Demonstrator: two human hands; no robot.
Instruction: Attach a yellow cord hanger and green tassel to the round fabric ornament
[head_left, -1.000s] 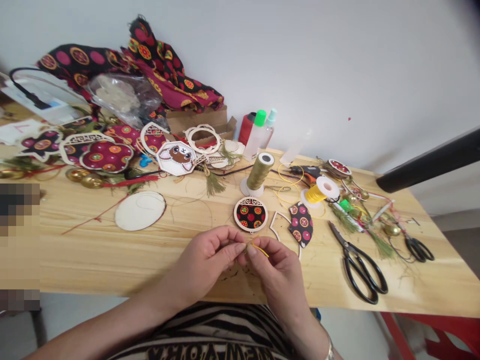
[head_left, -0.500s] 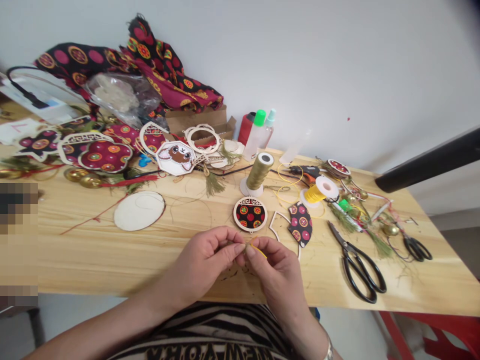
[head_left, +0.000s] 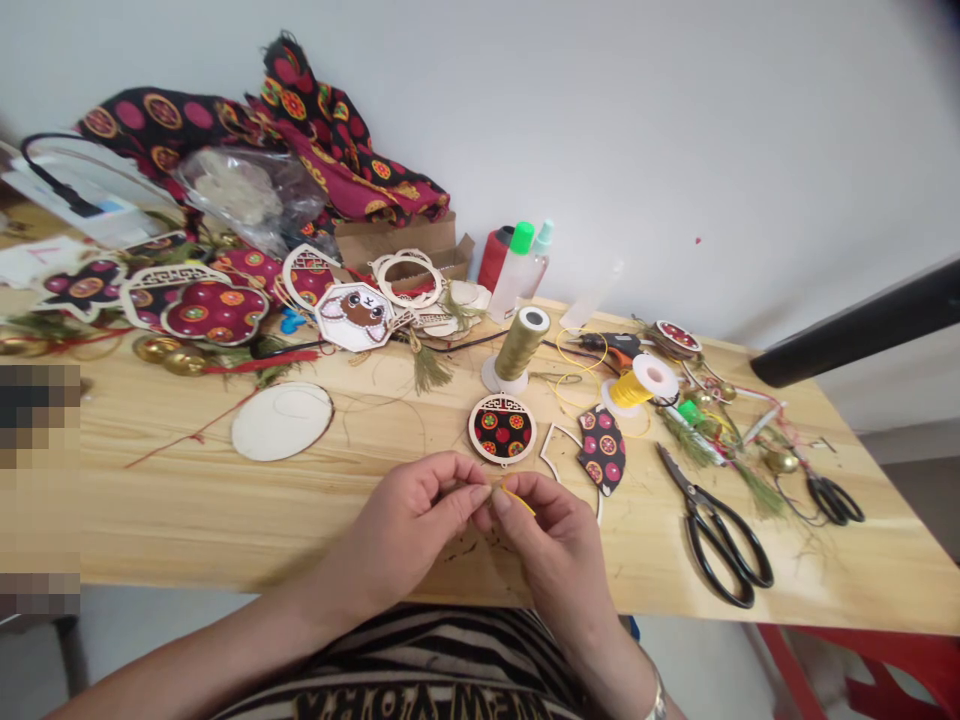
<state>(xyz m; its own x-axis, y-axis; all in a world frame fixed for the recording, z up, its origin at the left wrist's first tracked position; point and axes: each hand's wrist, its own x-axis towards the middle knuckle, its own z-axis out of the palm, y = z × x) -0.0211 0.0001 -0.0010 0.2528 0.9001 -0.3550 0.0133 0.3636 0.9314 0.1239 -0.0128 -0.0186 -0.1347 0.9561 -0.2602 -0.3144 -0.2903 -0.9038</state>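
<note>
My left hand (head_left: pixel 424 515) and my right hand (head_left: pixel 555 545) meet fingertip to fingertip above the table's front part. A short piece of yellow cord (head_left: pixel 519 500) is pinched in my right hand and lies across its fingers. My left thumb and forefinger are pressed together against the right fingertips; what they pinch is hidden. Just beyond the hands lies a round wooden-framed ornament (head_left: pixel 501 430) with patterned fabric inside. Beside it are a fan-shaped fabric piece (head_left: pixel 601 450) and a thin white frame (head_left: pixel 552 450), partly covered by my right hand.
A spool of olive thread (head_left: pixel 517 345) and a spool of yellow cord (head_left: pixel 637 385) stand behind the ornament. Large black-handled scissors (head_left: pixel 720 540) lie at the right. An oval white disc (head_left: pixel 281 422) is at left. Ornaments, bottles (head_left: pixel 514 270) and patterned cloth (head_left: pixel 352 140) crowd the back.
The view has shifted very slightly. Both hands keep the same pinch on the same spot, and nothing on the table has visibly moved.
</note>
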